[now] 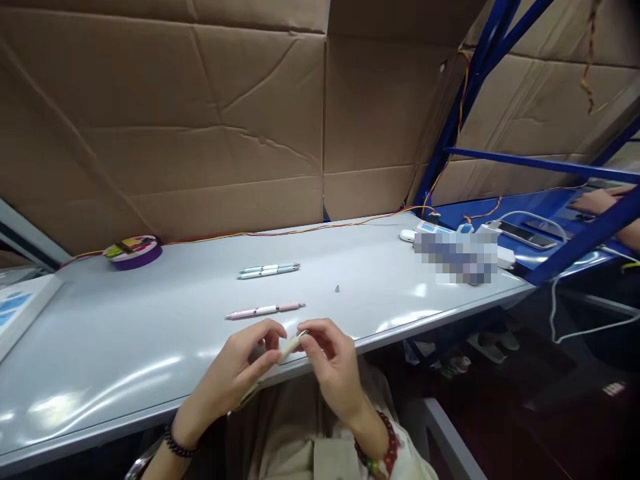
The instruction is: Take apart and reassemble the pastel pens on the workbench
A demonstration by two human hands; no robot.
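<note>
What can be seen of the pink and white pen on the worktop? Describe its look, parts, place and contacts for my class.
The pink and white pen is slim and straight, seemingly plastic. It has a pale pink left end, a white middle, a darker pink right section and a small greyish tip. It lies flat on the glossy worktop, nearer the front edge than the pale blue and white pens. Only the worktop appears to touch it; the left hand is close by.

Across the desk [190,333], a roll of tape [133,253] lies at the back left. Two pens [269,271] lie side by side mid-desk, behind a third pen [265,311]; a small piece [337,289] sits right of them.
</note>
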